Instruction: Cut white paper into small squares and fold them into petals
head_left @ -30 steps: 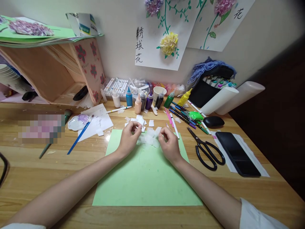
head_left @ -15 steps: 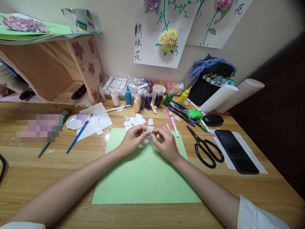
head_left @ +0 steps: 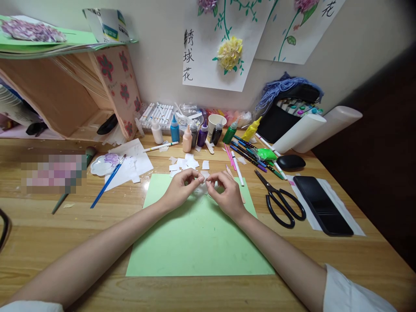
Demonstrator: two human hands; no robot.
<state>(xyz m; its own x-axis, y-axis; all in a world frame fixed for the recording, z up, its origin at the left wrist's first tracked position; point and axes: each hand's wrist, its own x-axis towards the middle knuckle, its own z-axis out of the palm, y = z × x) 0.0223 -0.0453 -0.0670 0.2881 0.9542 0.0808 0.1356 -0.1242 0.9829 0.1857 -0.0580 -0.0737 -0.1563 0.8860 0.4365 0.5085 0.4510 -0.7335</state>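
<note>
Above the far part of a green sheet of paper (head_left: 195, 242), my left hand (head_left: 182, 187) is closed in a pinch. Facing it, my right hand (head_left: 226, 194) pinches too, its fingertips almost meeting the left ones. Between the fingertips shows a small white paper piece (head_left: 204, 179), mostly hidden by the fingers. Just beyond my hands lie several white paper squares (head_left: 186, 162), loosely heaped on the wooden table. Something pale and translucent rests on the green sheet under my fingers; its kind is unclear.
Black-handled scissors (head_left: 279, 201) and a phone (head_left: 321, 206) lie to the right. Several paint bottles (head_left: 202, 134) stand behind, beside scattered pens (head_left: 248, 156). On the left are a blue paintbrush (head_left: 108, 182), a paint palette (head_left: 99, 166) and a pink box (head_left: 118, 91).
My hands stay in nearly the same place, with the fingertips shifting slightly around the small white piece. The view has tilted a little; nothing else has moved.
</note>
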